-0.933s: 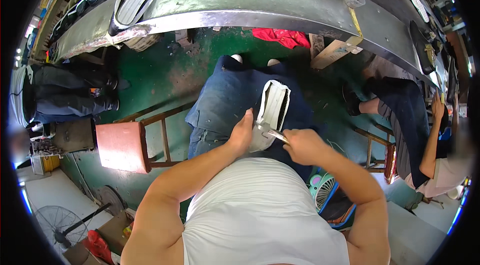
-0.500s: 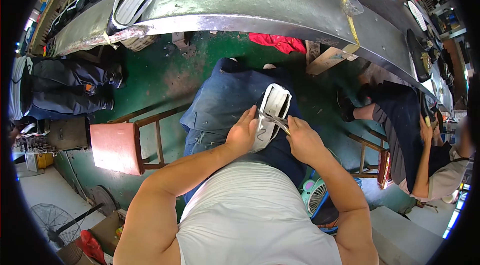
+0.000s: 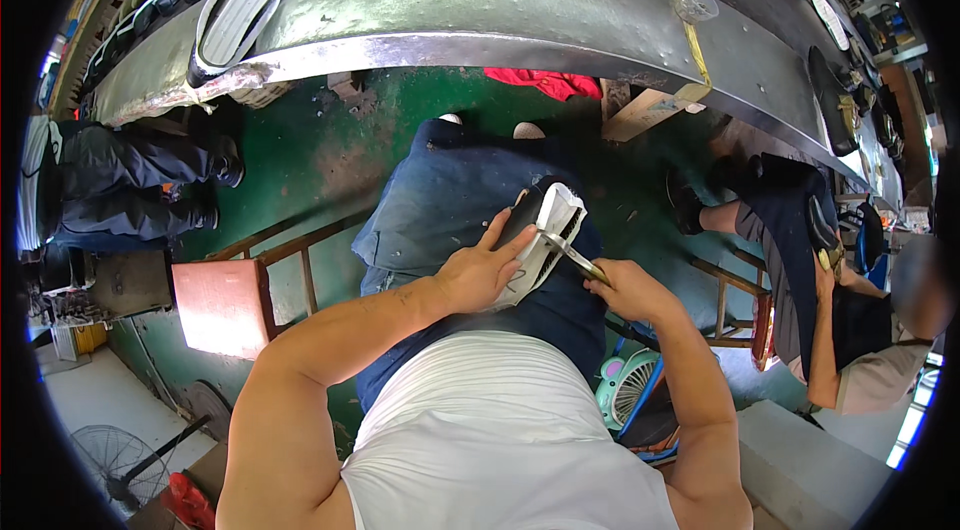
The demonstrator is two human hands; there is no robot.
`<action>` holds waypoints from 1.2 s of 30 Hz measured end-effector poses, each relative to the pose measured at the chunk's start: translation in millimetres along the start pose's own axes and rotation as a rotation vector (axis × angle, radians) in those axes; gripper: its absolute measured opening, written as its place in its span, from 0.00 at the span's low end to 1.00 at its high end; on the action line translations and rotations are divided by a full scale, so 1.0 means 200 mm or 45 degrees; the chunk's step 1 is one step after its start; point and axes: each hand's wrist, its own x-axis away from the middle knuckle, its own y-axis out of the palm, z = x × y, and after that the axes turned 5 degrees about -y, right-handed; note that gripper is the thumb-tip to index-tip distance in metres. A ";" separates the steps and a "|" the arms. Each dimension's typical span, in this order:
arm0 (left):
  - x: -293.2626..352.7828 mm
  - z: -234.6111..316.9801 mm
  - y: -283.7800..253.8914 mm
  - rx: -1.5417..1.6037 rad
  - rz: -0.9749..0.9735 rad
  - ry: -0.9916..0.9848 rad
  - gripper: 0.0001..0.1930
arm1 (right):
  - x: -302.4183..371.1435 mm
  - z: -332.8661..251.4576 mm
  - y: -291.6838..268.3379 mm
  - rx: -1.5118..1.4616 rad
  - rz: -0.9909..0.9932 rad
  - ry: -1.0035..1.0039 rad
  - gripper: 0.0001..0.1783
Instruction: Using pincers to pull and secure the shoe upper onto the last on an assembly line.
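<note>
A shoe [image 3: 547, 217] rests sole side up on my lap, its underside white and its upper dark. My left hand [image 3: 478, 276] lies along the shoe's left side, its fingers stretched over the edge and steadying it. In my right hand [image 3: 630, 289] is a pair of metal pincers [image 3: 573, 255] with brass-coloured handles. Their head reaches over the shoe's white underside, close to my left fingertips. Whether the jaws grip the shoe's edge cannot be made out. A dark blue apron [image 3: 420, 190] covers my legs beneath the shoe.
Ahead runs a metal workbench [image 3: 440, 5], with another white-bottomed shoe [image 3: 237, 10] at its left. A stool [image 3: 225, 305] stands at left and a small green fan [image 3: 628, 390] by my right elbow. People sit on both sides; the right-hand co-worker [image 3: 860, 330] holds a dark shoe.
My right hand has drawn slightly right and down with the pincers. The left hand's fingers have spread over the shoe's edge, and the shoe has turned a little.
</note>
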 end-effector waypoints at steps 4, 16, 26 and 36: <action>-0.01 0.02 -0.06 -0.028 -0.090 -0.017 0.28 | 0.06 -0.06 -0.05 -0.102 0.140 -0.048 0.14; 0.16 -0.05 0.09 0.465 0.247 -0.236 0.37 | -0.05 -0.06 0.11 0.069 0.423 -0.161 0.21; 0.19 0.06 -0.15 0.332 -0.213 -0.320 0.54 | 0.02 0.06 0.38 -0.170 0.221 -0.127 0.21; 0.15 0.29 -0.67 0.659 0.398 0.185 0.35 | 0.08 0.28 0.66 -1.208 0.719 -0.353 0.21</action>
